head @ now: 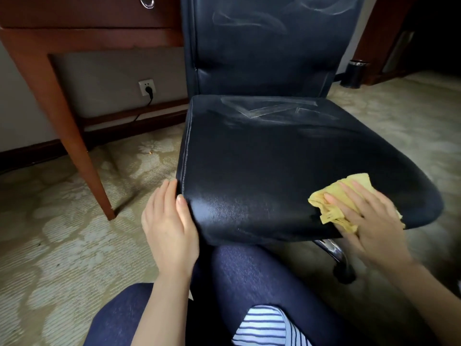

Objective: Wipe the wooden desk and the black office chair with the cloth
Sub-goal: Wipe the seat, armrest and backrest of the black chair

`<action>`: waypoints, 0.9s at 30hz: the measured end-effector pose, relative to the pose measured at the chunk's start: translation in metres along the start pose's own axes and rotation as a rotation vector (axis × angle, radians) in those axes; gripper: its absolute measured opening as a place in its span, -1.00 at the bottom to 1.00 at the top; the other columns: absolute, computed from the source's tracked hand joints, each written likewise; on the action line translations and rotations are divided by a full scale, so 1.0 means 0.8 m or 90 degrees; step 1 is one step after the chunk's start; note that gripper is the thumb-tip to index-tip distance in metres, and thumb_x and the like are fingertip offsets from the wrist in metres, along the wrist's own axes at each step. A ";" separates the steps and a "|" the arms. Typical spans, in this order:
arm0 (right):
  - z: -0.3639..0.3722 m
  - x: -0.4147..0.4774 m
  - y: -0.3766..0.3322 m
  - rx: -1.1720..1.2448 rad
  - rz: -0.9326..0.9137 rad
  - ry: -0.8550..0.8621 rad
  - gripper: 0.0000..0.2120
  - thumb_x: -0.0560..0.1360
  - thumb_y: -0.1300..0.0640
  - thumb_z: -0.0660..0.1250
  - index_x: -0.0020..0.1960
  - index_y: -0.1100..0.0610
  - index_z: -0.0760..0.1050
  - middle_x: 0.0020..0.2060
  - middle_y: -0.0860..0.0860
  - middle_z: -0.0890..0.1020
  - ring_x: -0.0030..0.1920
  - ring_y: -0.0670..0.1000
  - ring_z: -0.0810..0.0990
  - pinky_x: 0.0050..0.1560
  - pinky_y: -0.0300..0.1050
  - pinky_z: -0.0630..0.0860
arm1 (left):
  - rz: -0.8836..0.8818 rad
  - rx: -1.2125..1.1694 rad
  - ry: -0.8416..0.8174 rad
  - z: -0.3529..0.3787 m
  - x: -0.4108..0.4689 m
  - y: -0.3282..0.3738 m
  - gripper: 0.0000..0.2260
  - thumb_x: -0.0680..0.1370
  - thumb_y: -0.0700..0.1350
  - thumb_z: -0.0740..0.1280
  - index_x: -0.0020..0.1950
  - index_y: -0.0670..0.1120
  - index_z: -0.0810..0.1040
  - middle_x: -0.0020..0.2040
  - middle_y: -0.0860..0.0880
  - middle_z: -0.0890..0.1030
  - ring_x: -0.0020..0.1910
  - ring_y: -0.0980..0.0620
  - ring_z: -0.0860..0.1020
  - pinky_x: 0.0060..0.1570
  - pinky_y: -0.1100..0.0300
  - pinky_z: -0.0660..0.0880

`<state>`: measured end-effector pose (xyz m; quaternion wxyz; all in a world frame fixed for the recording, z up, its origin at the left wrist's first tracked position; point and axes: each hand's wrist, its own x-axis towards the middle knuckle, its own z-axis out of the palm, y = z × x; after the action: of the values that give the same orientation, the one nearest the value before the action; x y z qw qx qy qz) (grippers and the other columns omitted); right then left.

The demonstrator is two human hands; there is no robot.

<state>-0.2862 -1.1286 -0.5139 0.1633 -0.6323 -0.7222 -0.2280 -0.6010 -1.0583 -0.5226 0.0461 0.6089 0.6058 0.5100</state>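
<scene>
Both forearms are bare, with no sleeves, rings, watch or bracelets showing on the left hand (169, 221) or the right hand (366, 216). The legs wear dark navy leggings (249, 275) with a fine speckled weave. A white top with thin navy horizontal stripes (264, 325) shows at the waist.

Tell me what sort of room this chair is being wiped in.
Probably a hotel room or home study: a wooden desk with a drawer, a black office chair, patterned carpet and a wall socket.
</scene>
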 end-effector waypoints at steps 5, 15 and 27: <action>-0.005 0.026 -0.031 -0.004 0.103 -0.049 -0.51 0.61 -0.15 -0.15 0.44 -0.10 0.30 0.43 -0.02 0.35 0.43 0.10 0.28 0.35 0.12 0.16 | 0.126 0.098 -0.023 0.013 -0.010 0.002 -0.56 0.59 -0.02 0.01 0.43 -0.11 0.36 0.45 -0.09 0.35 0.46 -0.09 0.24 0.43 -0.15 -0.04; -0.001 0.073 -0.114 0.013 0.024 -0.088 -0.55 0.56 -0.19 -0.03 0.42 -0.22 0.29 0.44 -0.08 0.34 0.45 0.10 0.27 0.34 0.17 0.18 | 0.080 0.147 -0.011 0.031 -0.011 0.000 -0.58 0.59 -0.02 0.02 0.42 -0.05 0.37 0.48 -0.06 0.29 0.52 -0.05 0.10 0.41 -0.25 -0.21; 0.025 0.124 -0.213 -0.142 -0.444 -0.083 -0.72 0.44 -0.17 0.23 0.11 -0.24 0.57 0.43 -0.15 0.33 0.49 0.12 0.18 0.43 0.22 0.14 | -0.124 0.024 0.039 0.016 -0.004 -0.013 -0.47 0.58 0.10 -0.16 0.46 -0.01 0.31 0.54 0.02 0.15 0.54 0.03 -0.03 0.43 -0.19 -0.26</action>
<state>-0.4676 -1.0514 -0.4997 -0.0401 -0.3753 -0.8739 -0.3064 -0.5985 -1.0509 -0.5378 0.0657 0.5322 0.6726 0.5100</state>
